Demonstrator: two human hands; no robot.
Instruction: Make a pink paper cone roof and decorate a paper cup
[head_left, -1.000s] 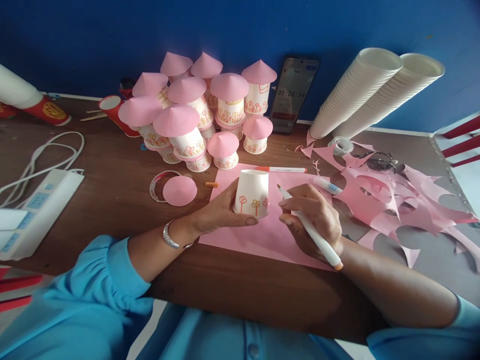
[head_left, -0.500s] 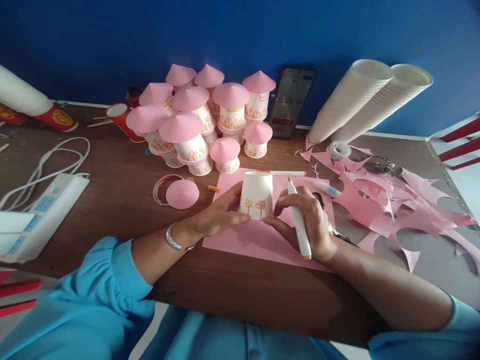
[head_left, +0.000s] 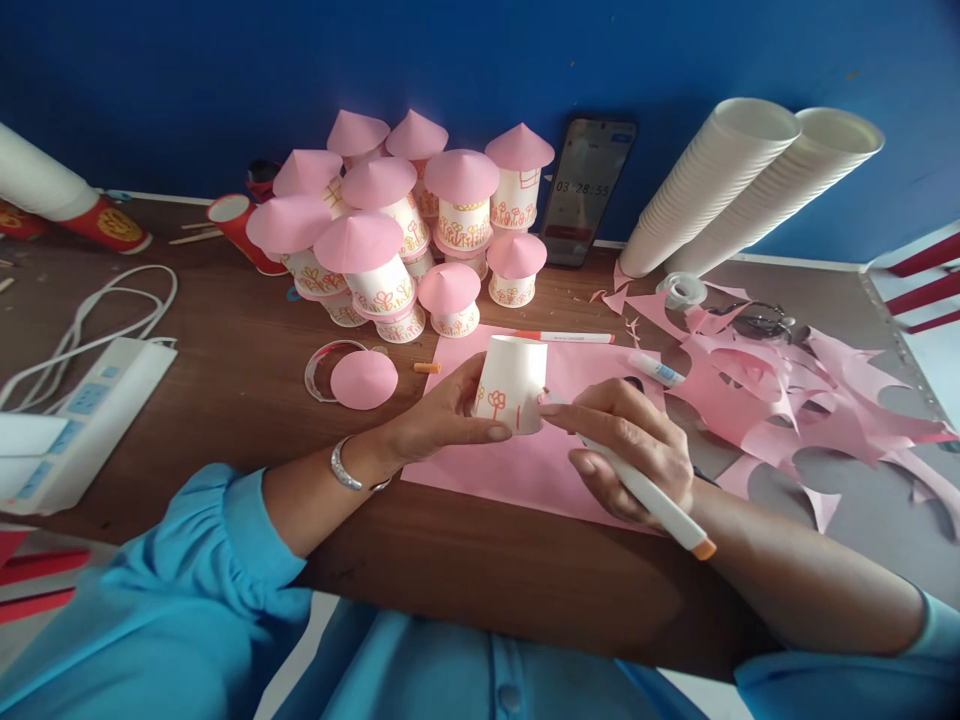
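My left hand (head_left: 457,408) grips a white paper cup (head_left: 517,370) held upside down, its rim facing down. Red and yellow flowers are drawn near that rim. My right hand (head_left: 630,445) is closed around a white marker (head_left: 649,495) with an orange end; its tip is at the right side of the cup, mostly hidden by the fingers. Below both hands lies a sheet of pink paper (head_left: 480,465). An orange marker cap (head_left: 427,368) rests left of the cup, and another marker (head_left: 570,338) lies behind it.
Several decorated cups with pink cone roofs (head_left: 360,242) stand at the back. A phone (head_left: 589,190) leans on the blue wall beside tall cup stacks (head_left: 709,185). Pink paper scraps (head_left: 750,380) and tape (head_left: 682,290) lie right; a power strip (head_left: 94,420) is left.
My right hand has let go of the cup and shifted its marker grip, bringing the tip to the cup. The cup has turned, moving the drawn flowers leftward.
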